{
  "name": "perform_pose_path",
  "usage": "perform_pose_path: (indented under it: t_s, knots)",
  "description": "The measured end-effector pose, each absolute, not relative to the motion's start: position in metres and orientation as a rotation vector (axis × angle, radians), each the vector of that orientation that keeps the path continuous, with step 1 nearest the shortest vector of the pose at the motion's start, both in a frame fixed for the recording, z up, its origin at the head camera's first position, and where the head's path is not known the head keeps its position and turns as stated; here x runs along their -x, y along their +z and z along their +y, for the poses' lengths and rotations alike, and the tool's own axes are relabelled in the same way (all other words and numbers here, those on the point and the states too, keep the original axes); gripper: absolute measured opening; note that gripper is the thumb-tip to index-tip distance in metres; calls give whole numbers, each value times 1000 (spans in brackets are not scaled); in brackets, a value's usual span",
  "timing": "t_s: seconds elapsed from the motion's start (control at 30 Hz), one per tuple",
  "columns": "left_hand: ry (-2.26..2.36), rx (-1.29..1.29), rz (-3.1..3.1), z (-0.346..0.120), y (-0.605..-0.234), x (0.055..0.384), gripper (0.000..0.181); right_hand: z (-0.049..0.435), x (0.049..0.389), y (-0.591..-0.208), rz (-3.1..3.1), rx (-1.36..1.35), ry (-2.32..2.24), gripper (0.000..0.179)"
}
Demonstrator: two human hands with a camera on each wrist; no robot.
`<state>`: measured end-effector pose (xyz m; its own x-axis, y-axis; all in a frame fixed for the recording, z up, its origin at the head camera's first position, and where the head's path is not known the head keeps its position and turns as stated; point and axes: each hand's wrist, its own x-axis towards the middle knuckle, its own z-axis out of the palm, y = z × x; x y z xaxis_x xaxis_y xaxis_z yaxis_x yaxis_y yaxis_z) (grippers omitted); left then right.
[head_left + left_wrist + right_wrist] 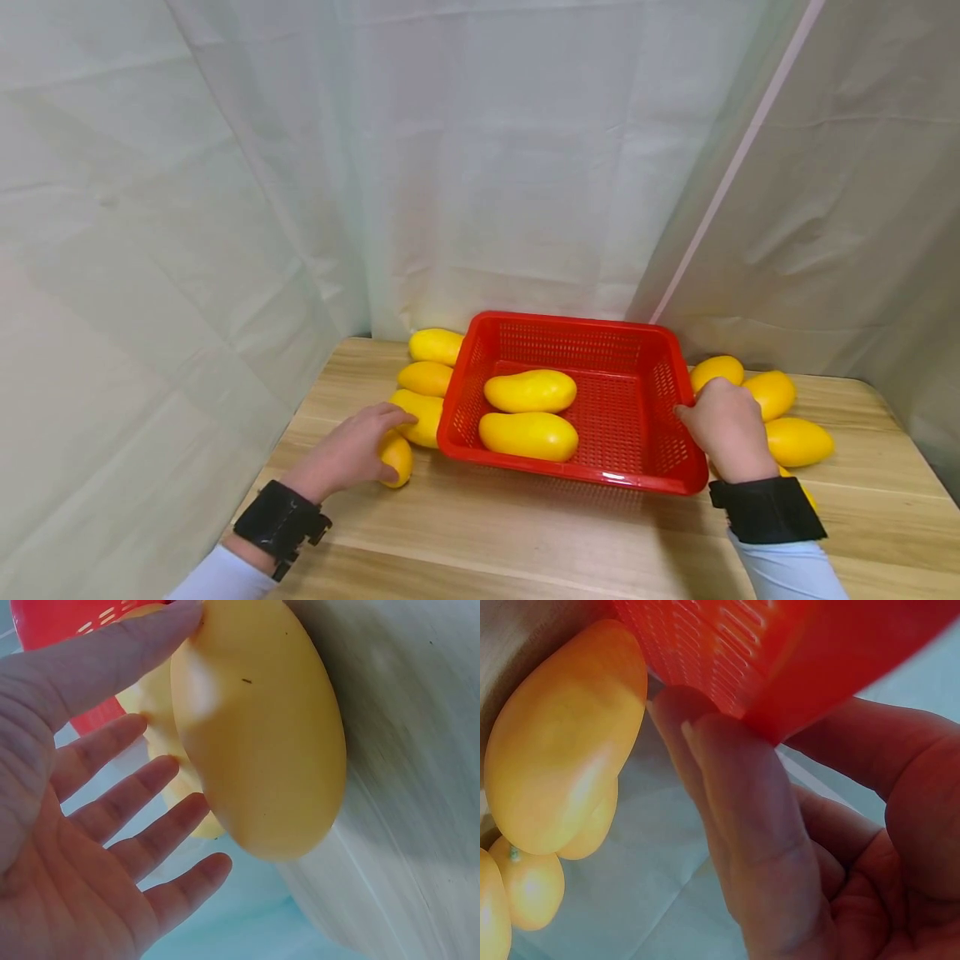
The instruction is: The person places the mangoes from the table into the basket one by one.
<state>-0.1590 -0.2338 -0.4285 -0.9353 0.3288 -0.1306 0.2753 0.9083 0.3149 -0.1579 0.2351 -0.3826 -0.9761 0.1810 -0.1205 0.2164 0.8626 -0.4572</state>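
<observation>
Fingers (161, 832) first: on the left hand (352, 450), spread loose and nearly straight beside the closest yellow mango (397, 460), thumb over one end of it, so not really wrapped round anything. On the right hand (723, 421), properly gripping the right-side rim of the red basket (607, 421), with the edge pinched between thumb and fingertips.

All round the back and sides, pale creased sheeting (525, 167), with a pinkish stripe (742, 171) slanting down the right part. Below, a wood-grain tabletop (525, 533). About midway along, the red basket, rectangular with perforated walls and floor; can't tell whether dead flat on the wood or tipped a bit. Down at the bottom edge, light blue sleeves (225, 575) on both arms.

Mangoes next. Two inside the basket, a rear mango (530, 392) and a front mango (528, 436), lying side by side toward the left end. Left of the basket, four in a row counting the one at the left hand, with the other mangoes (425, 378) partly hidden by the red edge. To the right, at least four more mangoes (798, 442), bunched near the right hand and partly blocked by it. Then black wristbands (772, 510), one per wrist. Tiniest of all, a little dark fleck (247, 680) on the mango by the left hand.
</observation>
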Motion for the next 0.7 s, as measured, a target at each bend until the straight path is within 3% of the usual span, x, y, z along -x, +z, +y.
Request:
perform_pose_path:
  t_s: [0.7]
  knots:
    - [479,-491,2945,-237,-443,152,84,235,158,-381,2969,-307,-716,29]
